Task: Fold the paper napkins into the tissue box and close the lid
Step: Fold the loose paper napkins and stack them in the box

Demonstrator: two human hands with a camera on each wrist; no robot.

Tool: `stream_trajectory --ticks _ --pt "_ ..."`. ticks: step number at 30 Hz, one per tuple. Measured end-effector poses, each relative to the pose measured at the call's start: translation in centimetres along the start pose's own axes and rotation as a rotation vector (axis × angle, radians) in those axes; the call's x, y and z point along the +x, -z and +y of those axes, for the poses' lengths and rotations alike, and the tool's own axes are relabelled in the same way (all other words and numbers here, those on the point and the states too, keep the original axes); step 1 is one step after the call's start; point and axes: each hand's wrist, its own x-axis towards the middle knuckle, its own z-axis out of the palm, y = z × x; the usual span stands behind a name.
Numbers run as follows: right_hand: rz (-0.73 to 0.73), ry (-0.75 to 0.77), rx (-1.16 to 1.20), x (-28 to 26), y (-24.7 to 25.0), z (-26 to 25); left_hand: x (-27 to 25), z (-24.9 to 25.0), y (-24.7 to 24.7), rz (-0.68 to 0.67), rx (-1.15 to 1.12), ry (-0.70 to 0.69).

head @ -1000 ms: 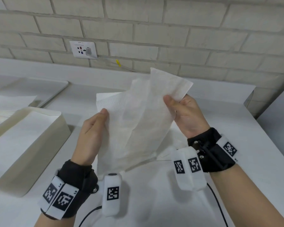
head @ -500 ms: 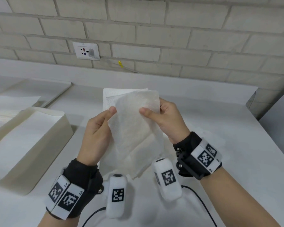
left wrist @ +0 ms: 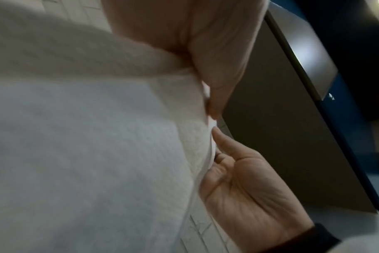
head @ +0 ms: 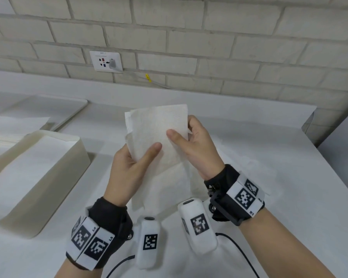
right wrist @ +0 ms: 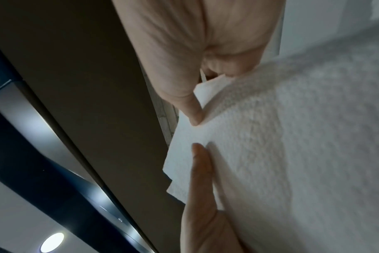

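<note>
A folded white paper napkin (head: 159, 129) is held upright above the white table (head: 269, 177), between both hands. My left hand (head: 133, 163) pinches its lower left part, thumb on the front. My right hand (head: 191, 141) pinches its right edge, thumb on the front and fingers behind. The left wrist view shows the napkin (left wrist: 86, 145) close up with my right hand (left wrist: 244, 191) beside it. In the right wrist view the napkin (right wrist: 281, 145) fills the right side. The cream tissue box (head: 76, 157) stands open at the left, with napkins lying flat inside. More napkin sheets (head: 169, 187) lie on the table under my hands.
A flat white lid or tray (head: 64, 109) lies at the back left, with a loose sheet (head: 12, 125) in front of it. A brick wall with a socket (head: 106, 61) runs behind. A grey panel (head: 342, 141) stands at the table's right end.
The napkin was spread wide a second ago; my hands have come together and it is now folded to a narrow rectangle, held a little higher.
</note>
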Motion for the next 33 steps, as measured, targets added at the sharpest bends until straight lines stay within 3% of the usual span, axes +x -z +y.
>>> stream_trajectory --ticks 4,6,9,12,15,18,21,26,33 --pt "-0.074 -0.093 -0.036 -0.1 -0.1 0.6 0.3 -0.2 -0.2 0.130 -0.060 0.005" --pt "-0.176 -0.171 -0.149 -0.3 0.2 1.0 0.5 -0.2 -0.1 0.184 -0.126 0.017" --pt "-0.333 -0.169 -0.302 -1.1 0.2 1.6 0.8 -0.5 0.1 0.174 -0.188 0.001" --pt "-0.287 -0.135 -0.354 -1.5 0.1 1.7 1.2 -1.9 1.1 0.081 -0.168 0.039" --pt "-0.192 -0.104 -0.389 -1.5 -0.3 1.6 1.4 -3.1 2.4 -0.058 -0.131 0.242" --pt "-0.177 -0.132 -0.443 -1.4 -1.5 2.1 1.1 -3.1 2.7 -0.214 0.153 0.343" --pt "-0.196 -0.210 -0.359 -1.5 -3.0 2.0 1.0 -2.7 2.7 -0.155 0.377 0.267" --pt "-0.098 -0.141 -0.136 -1.6 -5.8 0.5 1.1 -1.7 3.5 -0.087 0.221 0.136" --pt "-0.128 -0.301 -0.176 -1.9 -7.7 2.0 0.7 -4.0 5.6 -0.088 0.107 0.251"
